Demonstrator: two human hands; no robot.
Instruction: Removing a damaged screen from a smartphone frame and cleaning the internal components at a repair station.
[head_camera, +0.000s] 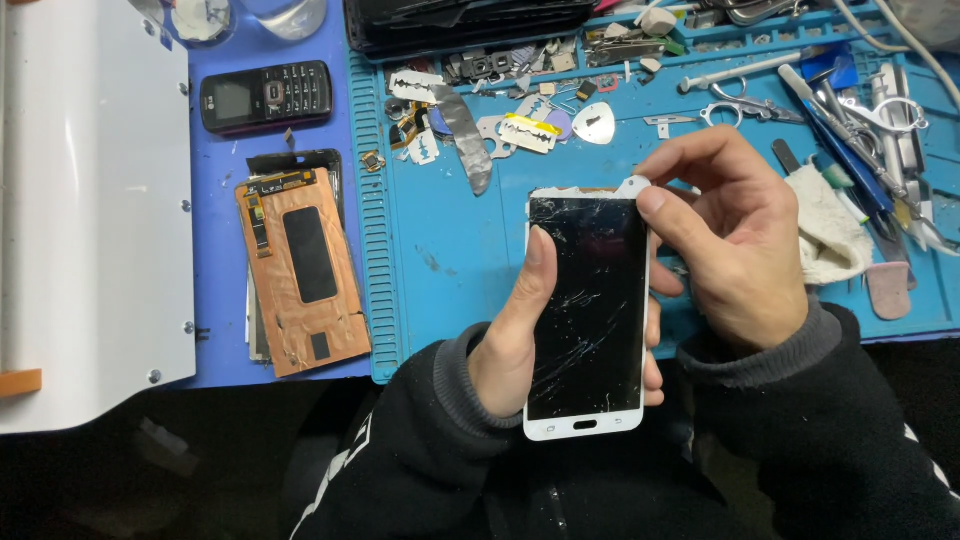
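Cracked white phone (587, 310) in left hand (510, 340), right hand (735, 245) fingers pinching its half-hidden top corner.

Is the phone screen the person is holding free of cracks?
No, the white-framed smartphone gripped in the left hand shows many cracks spread across its black glass.

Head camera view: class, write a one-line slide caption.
Left hand holds a cracked white phone; right hand pinches a pick at its top edge.

A blue work mat (450, 260) carries razor blades (415, 85) and scissors (745, 108) at its far edge; left of it lie a black keypad phone (265, 96) and a copper-backed screen panel (305, 270).
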